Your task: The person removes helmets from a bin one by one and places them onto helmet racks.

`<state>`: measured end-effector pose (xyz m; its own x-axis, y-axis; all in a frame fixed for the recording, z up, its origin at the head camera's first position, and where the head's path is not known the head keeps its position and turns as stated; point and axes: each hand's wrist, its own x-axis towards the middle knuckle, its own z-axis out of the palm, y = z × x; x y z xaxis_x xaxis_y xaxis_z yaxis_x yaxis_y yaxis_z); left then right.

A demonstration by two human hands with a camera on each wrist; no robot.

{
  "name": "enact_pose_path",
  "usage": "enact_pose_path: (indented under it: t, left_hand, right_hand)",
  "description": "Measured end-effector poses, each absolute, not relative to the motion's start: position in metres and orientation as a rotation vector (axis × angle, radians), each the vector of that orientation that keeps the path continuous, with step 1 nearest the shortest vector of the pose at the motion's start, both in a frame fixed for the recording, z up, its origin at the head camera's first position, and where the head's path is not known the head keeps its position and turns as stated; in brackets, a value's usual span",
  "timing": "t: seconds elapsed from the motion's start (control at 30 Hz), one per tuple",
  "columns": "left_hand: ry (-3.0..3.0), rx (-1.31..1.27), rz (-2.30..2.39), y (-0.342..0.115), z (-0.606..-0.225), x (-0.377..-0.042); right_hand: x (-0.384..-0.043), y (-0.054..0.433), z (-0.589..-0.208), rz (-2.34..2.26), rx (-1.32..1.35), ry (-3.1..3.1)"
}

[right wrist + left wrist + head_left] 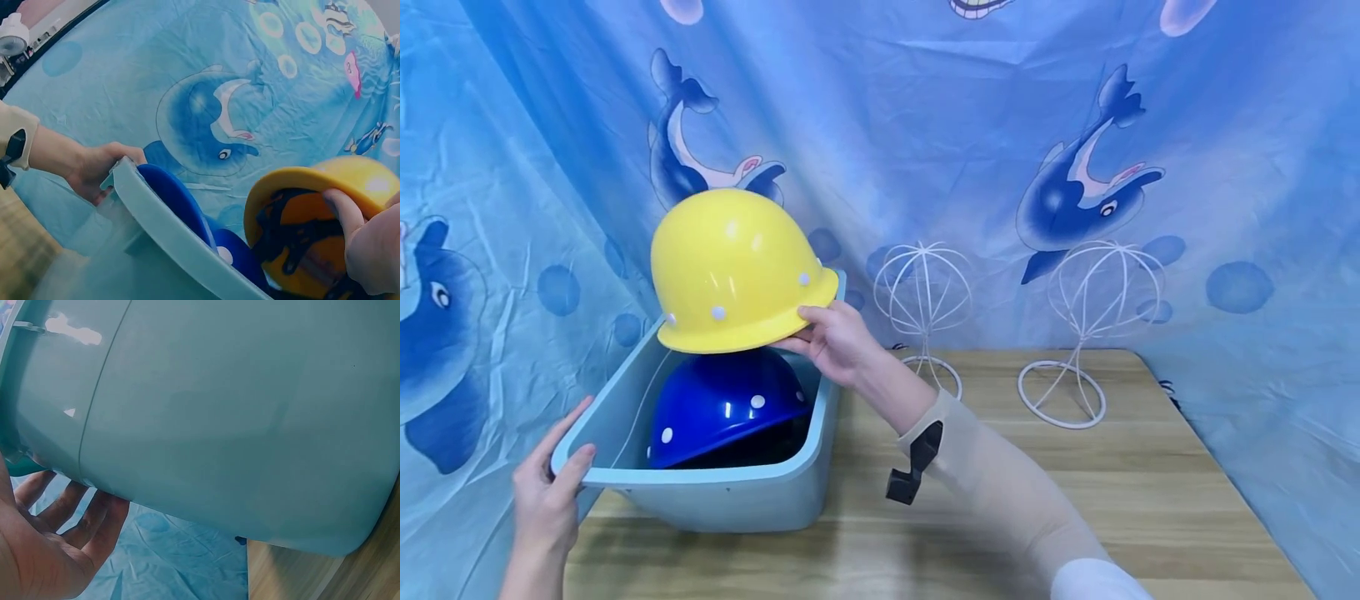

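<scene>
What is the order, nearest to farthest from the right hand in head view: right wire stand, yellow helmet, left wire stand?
1. Yellow helmet, in right hand.
2. Left wire stand, right of hand.
3. Right wire stand, farther right.

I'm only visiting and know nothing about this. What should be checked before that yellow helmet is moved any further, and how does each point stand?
1. Right hand has the yellow helmet: ok, thumb and fingers pinch its brim.
2. Left hand steadies the tub: ok, it grips the rim.
3. Tub flat on the table: cannot tell, its underside is hidden.
4. Yellow helmet apart from the blue helmet in the tub: cannot tell, they overlap in the head view.
5. Both wire stands upright and without helmets: ok.
</scene>
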<state>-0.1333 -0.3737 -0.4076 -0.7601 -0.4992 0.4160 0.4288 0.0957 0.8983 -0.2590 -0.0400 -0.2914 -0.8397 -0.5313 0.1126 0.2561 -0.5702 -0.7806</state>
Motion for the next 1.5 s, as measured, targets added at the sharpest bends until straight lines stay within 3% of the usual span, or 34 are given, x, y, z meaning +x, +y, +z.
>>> enact_pose_path:
  t: [0.4, 0.83, 1.5]
  left_hand:
    - [-1.619, 0.031, -1.835, -0.378, -0.409, -0.132]
    - [-1.672, 0.072, -1.824, -0.376, -0.409, -0.134]
    - [-1.681, 0.114, -1.801, -0.373, -0.418, -0.135]
  right_hand:
    - [-0.251, -0.002, -0.283, -2.469, -0.784, 1.184]
    - [-0.241, 0.052, -0.259, -2.682, -0.911, 1.093]
    - [-0.25, 0.138, -0.253, -2.853, -1.011, 1.086]
